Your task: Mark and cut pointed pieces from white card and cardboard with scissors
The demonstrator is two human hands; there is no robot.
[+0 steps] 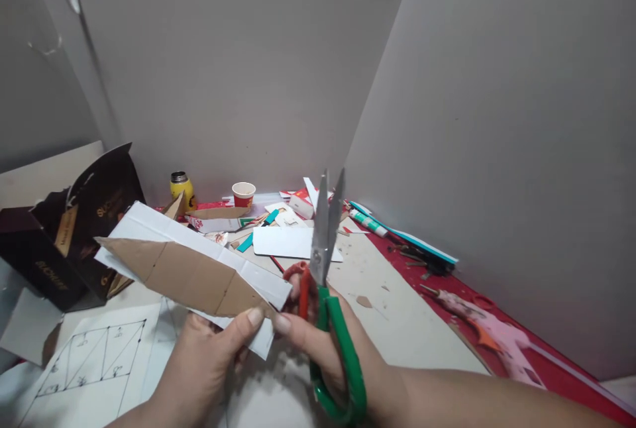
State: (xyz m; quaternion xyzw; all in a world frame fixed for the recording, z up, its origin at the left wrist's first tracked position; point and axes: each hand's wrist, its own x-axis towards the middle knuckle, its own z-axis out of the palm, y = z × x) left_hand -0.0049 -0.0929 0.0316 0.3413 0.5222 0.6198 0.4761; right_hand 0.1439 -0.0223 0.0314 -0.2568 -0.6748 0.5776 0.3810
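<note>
My left hand (199,355) is closed on a folded piece of cardboard (191,275), thumb on top near its right end. The piece has a brown face with pen lines and white flaps on either side. My right hand (322,348) pinches the same end between thumb and fingers. Scissors (330,342) with green handles hang in that hand, their blades pointing up and slightly apart. A red curved part (303,292) shows by its fingers; whether it belongs to the scissors, I cannot tell.
Below at left lies a paper with a drawn truss pattern (94,362), beside a dark box (74,236). Toward the back stand a yellow bottle (183,191) and paper cup (243,195), with white cardboard (283,242). At right rests a pink glue gun (477,322). Grey partitions (248,70) enclose the table.
</note>
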